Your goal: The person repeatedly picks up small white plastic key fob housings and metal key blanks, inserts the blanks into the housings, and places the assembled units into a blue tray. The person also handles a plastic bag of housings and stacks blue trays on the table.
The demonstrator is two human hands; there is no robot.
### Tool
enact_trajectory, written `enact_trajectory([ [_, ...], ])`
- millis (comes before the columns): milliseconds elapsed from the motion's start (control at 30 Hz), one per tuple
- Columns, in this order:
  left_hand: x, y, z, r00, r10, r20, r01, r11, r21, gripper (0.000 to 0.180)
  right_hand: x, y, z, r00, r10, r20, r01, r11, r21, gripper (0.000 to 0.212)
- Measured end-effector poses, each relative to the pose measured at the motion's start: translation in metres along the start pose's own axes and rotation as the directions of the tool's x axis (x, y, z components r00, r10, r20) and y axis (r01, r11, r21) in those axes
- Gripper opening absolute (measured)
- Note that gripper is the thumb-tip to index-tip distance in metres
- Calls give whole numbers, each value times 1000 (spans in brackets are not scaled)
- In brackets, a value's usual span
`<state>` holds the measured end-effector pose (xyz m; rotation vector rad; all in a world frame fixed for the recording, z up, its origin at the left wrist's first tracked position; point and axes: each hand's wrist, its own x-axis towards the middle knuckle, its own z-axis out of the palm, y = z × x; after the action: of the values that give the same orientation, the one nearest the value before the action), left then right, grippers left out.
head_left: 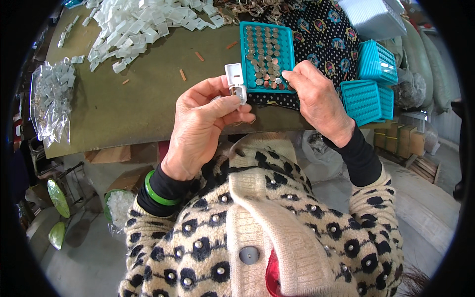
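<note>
Between thumb and fingers, my left hand (203, 111) grips a small white plastic case (234, 74) with its hinged lid raised. The inside of its lower half is partly covered by my thumb. My right hand (316, 96) is closed in a pinch over the near right corner of a teal tray (286, 44). Rows of small round metal button cells (267, 42) fill much of that tray. One bright cell (278, 80) lies right by my right fingertips; whether they hold anything cannot be made out.
A heap of translucent white plastic cases (133, 27) covers the table's far left. A clear bag of similar pieces (52, 99) lies near the left edge. Small brown strips (182, 74) are scattered between. Stacked teal trays (363, 101) stand right, beside dotted black cloth (324, 44).
</note>
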<state>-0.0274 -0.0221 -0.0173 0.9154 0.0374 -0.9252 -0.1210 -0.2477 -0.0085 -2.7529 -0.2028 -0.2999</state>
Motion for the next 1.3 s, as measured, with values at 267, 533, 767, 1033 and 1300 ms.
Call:
enact_trajectory([
  [267,-1,5,-5,997,51,64,-49,998,-34,28,12,-3,-12,986,-32,165,49,994,-101,13],
  [533,1,8,-8,999,53,-11,-53,999,-11,29,16,-5,-13,968,-125,219,179,952,-249,7],
  [767,5,6,-9,998,57,-17,-56,998,11,29,28,13,-19,957,-35,287,18,998,61,13],
  [1033,7,6,-5,998,58,-32,-55,996,66,28,32,-31,-22,990,136,20,-135,927,351,13],
  [1300,3,1,5,992,128,-13,-125,980,155,28,38,-54,24,924,-41,-379,162,943,292,22],
])
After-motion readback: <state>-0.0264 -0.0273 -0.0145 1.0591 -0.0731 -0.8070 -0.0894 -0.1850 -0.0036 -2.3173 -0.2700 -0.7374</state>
